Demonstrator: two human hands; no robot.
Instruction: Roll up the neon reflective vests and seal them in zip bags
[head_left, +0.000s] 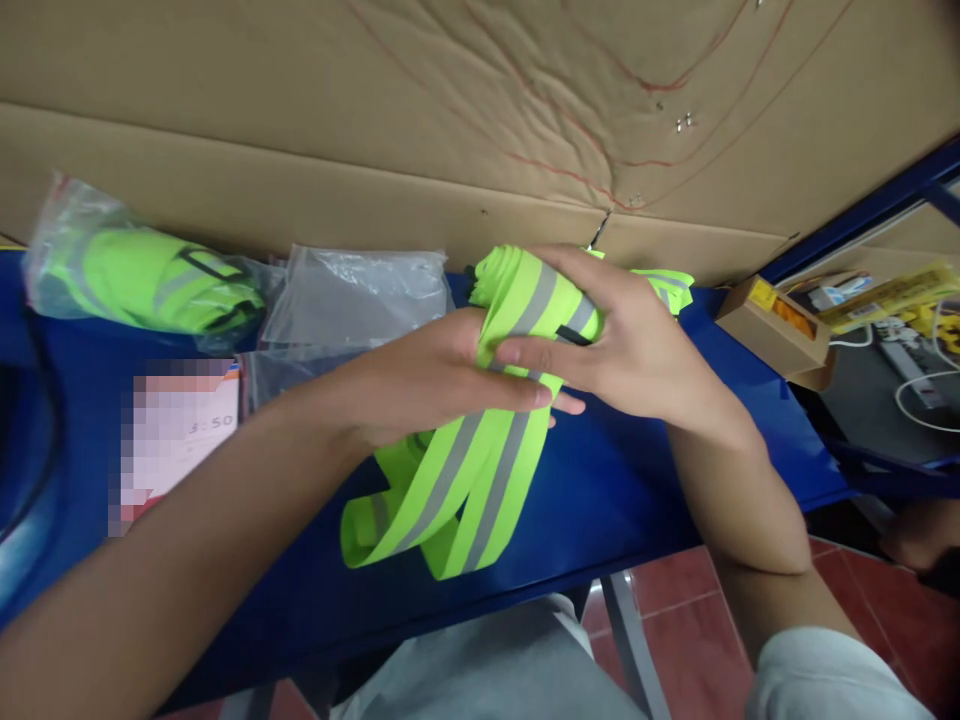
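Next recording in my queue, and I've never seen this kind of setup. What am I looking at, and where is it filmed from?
There is no machine here, just a person's two bare hands. The single picture comes from a camera worn on the head, looking forward and down, so the forearms reach into view. The left hand and right hand together hold a partly rolled yellow-green strap with grey stripes; loops of it trail below. On the blue table lie a bagged yellow-green bundle and, beside it, flat clear bags.
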